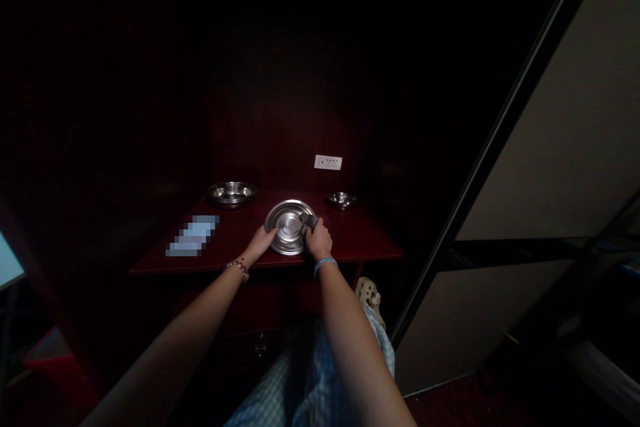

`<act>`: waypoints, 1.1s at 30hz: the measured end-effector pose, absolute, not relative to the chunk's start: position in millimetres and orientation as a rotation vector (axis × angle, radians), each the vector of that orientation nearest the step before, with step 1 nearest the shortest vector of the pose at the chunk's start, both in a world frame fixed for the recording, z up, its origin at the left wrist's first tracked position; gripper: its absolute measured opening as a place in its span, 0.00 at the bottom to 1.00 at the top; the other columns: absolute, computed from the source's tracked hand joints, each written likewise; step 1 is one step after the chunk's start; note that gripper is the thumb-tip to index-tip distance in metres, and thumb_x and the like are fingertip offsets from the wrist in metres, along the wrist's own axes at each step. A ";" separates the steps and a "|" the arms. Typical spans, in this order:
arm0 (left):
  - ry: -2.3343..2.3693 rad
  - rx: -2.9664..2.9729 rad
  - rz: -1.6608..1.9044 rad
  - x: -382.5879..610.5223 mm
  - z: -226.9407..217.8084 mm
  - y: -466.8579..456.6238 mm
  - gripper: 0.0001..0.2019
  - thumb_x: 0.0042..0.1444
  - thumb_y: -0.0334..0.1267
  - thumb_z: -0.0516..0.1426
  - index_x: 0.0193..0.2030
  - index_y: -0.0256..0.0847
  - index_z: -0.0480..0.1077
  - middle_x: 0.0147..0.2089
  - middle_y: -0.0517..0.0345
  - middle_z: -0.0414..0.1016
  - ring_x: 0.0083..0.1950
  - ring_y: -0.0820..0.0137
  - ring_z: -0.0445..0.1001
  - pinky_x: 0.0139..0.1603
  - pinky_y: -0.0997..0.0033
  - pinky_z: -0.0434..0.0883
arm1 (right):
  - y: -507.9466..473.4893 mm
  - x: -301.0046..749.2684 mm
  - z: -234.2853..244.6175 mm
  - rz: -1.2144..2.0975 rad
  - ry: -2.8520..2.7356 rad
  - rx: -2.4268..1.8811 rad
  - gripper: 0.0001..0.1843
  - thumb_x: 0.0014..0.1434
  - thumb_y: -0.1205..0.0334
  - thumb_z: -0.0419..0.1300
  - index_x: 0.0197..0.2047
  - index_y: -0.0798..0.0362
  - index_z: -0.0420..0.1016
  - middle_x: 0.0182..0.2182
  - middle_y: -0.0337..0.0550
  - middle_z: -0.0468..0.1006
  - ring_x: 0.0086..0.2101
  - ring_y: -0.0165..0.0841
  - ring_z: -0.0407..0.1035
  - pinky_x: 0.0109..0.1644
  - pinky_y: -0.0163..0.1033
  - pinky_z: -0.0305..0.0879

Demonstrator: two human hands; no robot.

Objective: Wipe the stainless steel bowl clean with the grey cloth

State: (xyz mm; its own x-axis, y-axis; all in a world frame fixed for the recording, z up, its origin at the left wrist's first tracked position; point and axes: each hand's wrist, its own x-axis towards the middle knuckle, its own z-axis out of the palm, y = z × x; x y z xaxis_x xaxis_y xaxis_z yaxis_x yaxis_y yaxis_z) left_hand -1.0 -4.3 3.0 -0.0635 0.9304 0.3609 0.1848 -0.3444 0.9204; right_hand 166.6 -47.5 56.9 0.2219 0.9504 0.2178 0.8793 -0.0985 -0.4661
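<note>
A round steel plate (pixel 286 230) lies near the front of a dark red wooden table (pixel 360 240). My left hand (pixel 260 245) rests with fingers stretched on the plate's left rim. My right hand (pixel 318 238) is closed on a small dark scrubber-like pad (pixel 311 220) pressed against the plate's right side. A beaded bracelet is on my left wrist, a blue band on my right.
A steel bowl (pixel 231 193) stands at the back left, a small steel dish (pixel 342 200) at the back right. A blurred flat item (pixel 193 235) lies at the left. A white socket (pixel 328 162) is on the dark back wall. A light panel (pixel 560 167) stands at right.
</note>
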 end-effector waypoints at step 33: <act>1.202 1.560 1.463 -2.1 0.6 -2.1 0.18 0.47 0.37 0.54 0.44 0.31 0.69 0.48 0.44 0.73 0.49 0.62 0.71 0.52 0.64 0.64 | -46.9 166.1 56.4 0.167 -1.689 -2.017 0.16 0.59 0.59 0.48 0.50 0.54 0.56 0.41 0.52 0.72 0.42 0.40 0.68 0.40 0.41 0.63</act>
State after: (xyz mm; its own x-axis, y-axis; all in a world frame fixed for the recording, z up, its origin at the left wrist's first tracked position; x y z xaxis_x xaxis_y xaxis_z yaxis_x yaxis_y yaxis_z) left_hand -2.1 -2.1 0.6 -0.0554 0.9311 0.3606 0.1732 -0.3467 0.9219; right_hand 166.1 -46.9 56.4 0.2226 0.9499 0.2194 0.8885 -0.1050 -0.4467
